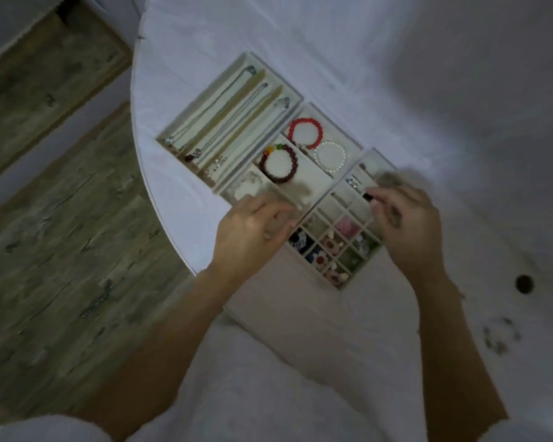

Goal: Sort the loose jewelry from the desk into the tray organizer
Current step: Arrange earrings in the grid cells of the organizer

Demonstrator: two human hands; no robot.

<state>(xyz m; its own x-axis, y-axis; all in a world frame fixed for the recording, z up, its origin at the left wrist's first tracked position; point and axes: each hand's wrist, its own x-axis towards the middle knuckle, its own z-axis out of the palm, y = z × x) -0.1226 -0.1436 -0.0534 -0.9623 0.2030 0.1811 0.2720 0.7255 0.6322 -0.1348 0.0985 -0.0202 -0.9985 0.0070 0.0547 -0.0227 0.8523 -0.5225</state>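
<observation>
Three cream tray organizers lie side by side on the white desk. The long-slot tray (237, 63) holds thin chains. The middle tray (324, 183) holds a red bracelet (304, 133), a white pearl bracelet (329, 156) and a dark red bead bracelet (278, 163). The small-grid tray (369, 161) holds colourful small pieces. My left hand (249, 231) hovers over the middle tray's near corner, fingers loosely curled; blur hides whether it holds anything. My right hand (406, 224) is over the grid tray and pinches a small dark piece (367, 196) at its fingertips.
A few loose small jewelry pieces (500, 334) lie on the desk at the near right. A dark round hole (524, 283) sits in the desk surface to the right. The desk's curved edge (160, 218) runs on the left, with wooden floor beyond.
</observation>
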